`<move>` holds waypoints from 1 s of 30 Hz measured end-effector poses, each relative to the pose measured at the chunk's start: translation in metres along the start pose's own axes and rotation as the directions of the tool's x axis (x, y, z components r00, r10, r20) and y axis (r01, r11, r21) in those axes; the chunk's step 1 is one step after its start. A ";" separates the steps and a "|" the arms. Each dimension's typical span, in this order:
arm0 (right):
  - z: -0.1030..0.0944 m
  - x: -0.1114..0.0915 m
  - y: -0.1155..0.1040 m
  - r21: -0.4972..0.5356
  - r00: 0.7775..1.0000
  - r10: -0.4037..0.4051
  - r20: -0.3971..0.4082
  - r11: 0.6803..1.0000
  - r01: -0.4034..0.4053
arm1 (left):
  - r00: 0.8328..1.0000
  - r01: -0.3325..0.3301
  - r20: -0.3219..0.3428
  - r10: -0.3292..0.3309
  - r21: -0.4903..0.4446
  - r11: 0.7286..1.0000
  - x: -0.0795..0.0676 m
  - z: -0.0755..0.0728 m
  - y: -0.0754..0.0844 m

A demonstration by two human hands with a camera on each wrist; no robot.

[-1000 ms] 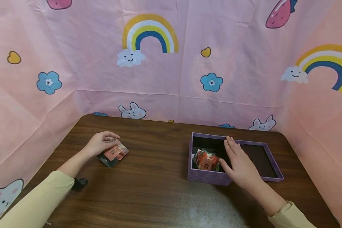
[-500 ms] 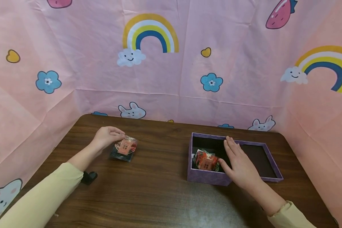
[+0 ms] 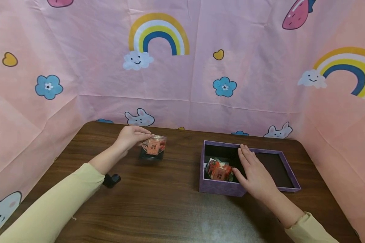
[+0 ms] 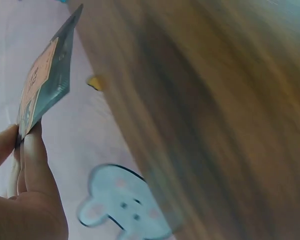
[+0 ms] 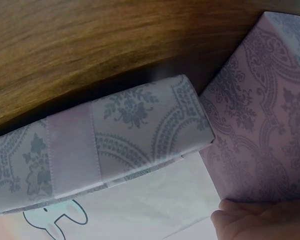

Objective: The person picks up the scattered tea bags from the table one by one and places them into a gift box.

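Observation:
In the head view, my left hand (image 3: 132,139) pinches a flat sachet (image 3: 153,148) by its upper left corner and holds it above the left-middle of the table. The sachet is dark green with an orange-pink label; its label and edge show in the left wrist view, between thumb and fingers (image 4: 37,160). A purple box (image 3: 222,187) without its lid stands right of centre, with several reddish sachets (image 3: 219,170) inside. On the box's right side rests my right hand (image 3: 255,173), fingers fairly straight. The box's patterned wall (image 5: 270,115) touches that hand in the right wrist view.
Right of the box lies its purple-rimmed lid (image 3: 289,165), dark inside facing up. The brown wooden table (image 3: 170,209) ends at a pink printed cloth (image 3: 246,44) behind and at both sides. A small black object (image 3: 111,180) sits at my left wrist.
My left hand has moved right and away from me, raising the sachet off the table and turning it more upright. The right hand and box have stayed in place.

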State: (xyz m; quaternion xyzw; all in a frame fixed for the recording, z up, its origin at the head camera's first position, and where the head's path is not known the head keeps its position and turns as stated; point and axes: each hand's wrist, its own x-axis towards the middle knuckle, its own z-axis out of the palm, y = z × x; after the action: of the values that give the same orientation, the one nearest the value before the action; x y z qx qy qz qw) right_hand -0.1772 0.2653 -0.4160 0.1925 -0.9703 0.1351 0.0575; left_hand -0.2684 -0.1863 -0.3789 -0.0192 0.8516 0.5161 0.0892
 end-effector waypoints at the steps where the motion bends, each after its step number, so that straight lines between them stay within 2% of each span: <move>1: 0.000 0.000 0.000 -0.002 1.000 0.000 0.001 1.000 0.000 | 1.000 -0.003 0.001 0.003 -0.006 1.000 0.000 0.003 0.005; 7: -0.002 0.000 -0.001 -0.019 1.000 -0.001 0.009 1.000 0.002 | 1.000 -0.030 0.003 0.030 -0.058 0.998 0.003 0.025 0.037; 15: -0.002 0.001 -0.001 -0.034 1.000 -0.014 0.001 0.999 0.014 | 0.995 -0.081 0.039 0.091 -0.214 0.973 0.004 0.063 0.077; 22: 0.000 0.001 0.000 -0.047 1.000 -0.024 -0.008 0.999 0.023 | 0.985 -0.130 0.076 0.157 -0.279 0.951 0.006 0.099 0.100; 30: -0.001 0.001 0.001 -0.043 1.000 -0.016 0.001 0.999 0.017 | 0.976 -0.140 0.129 0.178 -0.259 0.956 0.002 0.137 0.116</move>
State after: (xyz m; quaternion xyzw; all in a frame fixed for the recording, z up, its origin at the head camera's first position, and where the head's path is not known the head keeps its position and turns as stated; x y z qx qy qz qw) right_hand -0.1783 0.2660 -0.4148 0.1993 -0.9713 0.1138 0.0621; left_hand -0.2670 -0.0109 -0.3396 0.0775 0.7699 0.6241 0.1084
